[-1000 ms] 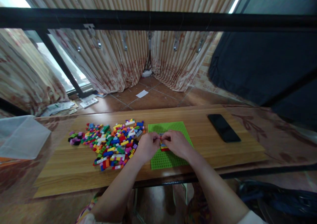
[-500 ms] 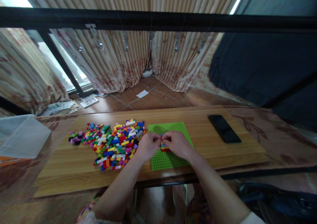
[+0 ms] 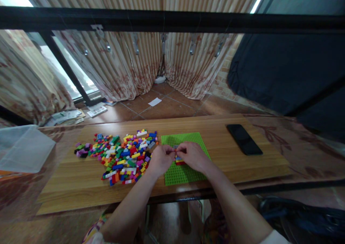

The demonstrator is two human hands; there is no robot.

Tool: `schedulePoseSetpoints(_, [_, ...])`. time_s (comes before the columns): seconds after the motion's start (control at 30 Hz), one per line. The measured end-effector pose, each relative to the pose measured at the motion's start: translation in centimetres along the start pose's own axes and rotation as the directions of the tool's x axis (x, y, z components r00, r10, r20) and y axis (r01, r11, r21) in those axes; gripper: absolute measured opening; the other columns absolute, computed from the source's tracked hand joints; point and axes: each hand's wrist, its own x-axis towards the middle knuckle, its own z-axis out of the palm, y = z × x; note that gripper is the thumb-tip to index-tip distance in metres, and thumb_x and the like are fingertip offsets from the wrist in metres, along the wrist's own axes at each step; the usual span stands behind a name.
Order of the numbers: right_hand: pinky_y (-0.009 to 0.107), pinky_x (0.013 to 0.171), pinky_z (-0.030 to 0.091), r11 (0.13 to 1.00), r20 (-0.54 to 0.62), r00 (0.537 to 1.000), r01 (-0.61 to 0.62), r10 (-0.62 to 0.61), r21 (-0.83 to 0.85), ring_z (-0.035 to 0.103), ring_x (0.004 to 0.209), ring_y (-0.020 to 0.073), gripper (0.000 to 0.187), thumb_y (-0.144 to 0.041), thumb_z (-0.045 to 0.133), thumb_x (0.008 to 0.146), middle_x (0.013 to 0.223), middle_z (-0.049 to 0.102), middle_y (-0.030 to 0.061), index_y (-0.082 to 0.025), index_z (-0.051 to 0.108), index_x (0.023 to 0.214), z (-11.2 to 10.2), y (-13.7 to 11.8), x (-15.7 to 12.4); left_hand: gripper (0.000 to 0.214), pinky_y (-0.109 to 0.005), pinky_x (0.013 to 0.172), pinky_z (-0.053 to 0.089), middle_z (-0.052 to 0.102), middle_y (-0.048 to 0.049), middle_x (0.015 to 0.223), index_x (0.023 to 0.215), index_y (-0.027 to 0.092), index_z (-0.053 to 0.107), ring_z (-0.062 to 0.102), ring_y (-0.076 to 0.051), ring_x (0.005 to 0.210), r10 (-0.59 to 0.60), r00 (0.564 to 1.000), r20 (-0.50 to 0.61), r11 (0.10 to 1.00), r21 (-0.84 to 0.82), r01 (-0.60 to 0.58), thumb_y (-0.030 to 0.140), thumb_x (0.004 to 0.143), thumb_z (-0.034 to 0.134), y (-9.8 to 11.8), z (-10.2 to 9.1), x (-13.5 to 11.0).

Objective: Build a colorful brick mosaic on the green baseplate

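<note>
Brickwork [image 3: 180,161] sat on green baseplate [image 3: 184,177]; left hand [image 3: 162,160] and right hand [image 3: 192,155] met over it, fingers bunched, grip indiscernible to me. Step judged: fitting a piece; next move called for alignment, firm pressure.

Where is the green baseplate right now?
In the head view, the green baseplate lies on the wooden board, between the brick pile at left and the black phone at right, partly hidden by the left hand and right hand.

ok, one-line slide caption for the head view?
Left hand and right hand close together at bricks on a green baseplate, between a brick pile and a phone.
</note>
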Motion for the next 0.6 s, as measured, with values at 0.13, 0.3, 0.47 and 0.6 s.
schedulePoseSetpoints(0.13, [0.026,0.068,0.038,0.999,-0.006,1.0,-0.013,0.013,0.033,0.06,0.075,0.0154,0.016,-0.017,0.057,0.076,0.08,0.072,0.0033,-0.019,0.073,0.078,0.0,0.3,0.0,0.013,-0.019,0.051,0.044,0.064,-0.0001,0.059,0.072,0.014,0.065,0.058,-0.01,0.054,-0.064,0.997,0.038,0.993,-0.095,0.067,0.018,0.076,0.053,0.5,-0.2,0.0])
schedulePoseSetpoints(0.3, [0.025,0.067,0.038,0.998,-0.007,1.0,0.006,-0.006,0.064,0.06,0.073,0.0143,0.016,-0.018,0.057,0.078,0.078,0.072,0.0024,-0.018,0.073,0.079,0.1,0.6,0.1,0.008,-0.019,0.051,0.046,0.061,0.0019,0.054,0.071,0.013,0.061,0.058,-0.009,0.052,-0.184,0.975,0.123,0.935,-0.284,0.212,0.013,0.076,0.056,1.3,-0.6,0.1])
schedulePoseSetpoints(0.47, [0.025,0.067,0.039,0.996,-0.014,1.0,0.007,-0.006,0.085,0.061,0.073,0.0141,0.016,-0.019,0.057,0.08,0.079,0.073,0.0026,-0.018,0.073,0.081,0.0,0.7,0.2,0.009,-0.016,0.051,0.045,0.06,0.0027,0.052,0.069,0.012,0.061,0.055,-0.006,0.048,-0.225,0.958,0.178,0.918,-0.29,0.27,0.01,0.076,0.057,2.1,-1.3,0.3])
schedulePoseSetpoints(0.6, [0.025,0.065,0.039,0.996,-0.009,1.0,0.004,-0.003,0.088,0.06,0.071,0.0138,0.017,-0.018,0.056,0.08,0.078,0.072,0.0026,-0.017,0.073,0.08,-0.2,0.6,0.2,0.009,-0.016,0.049,0.045,0.06,0.0031,0.05,0.068,0.011,0.061,0.054,-0.006,0.046,-0.209,0.964,0.165,0.926,-0.282,0.249,0.008,0.076,0.057,2.1,-1.2,0.4])
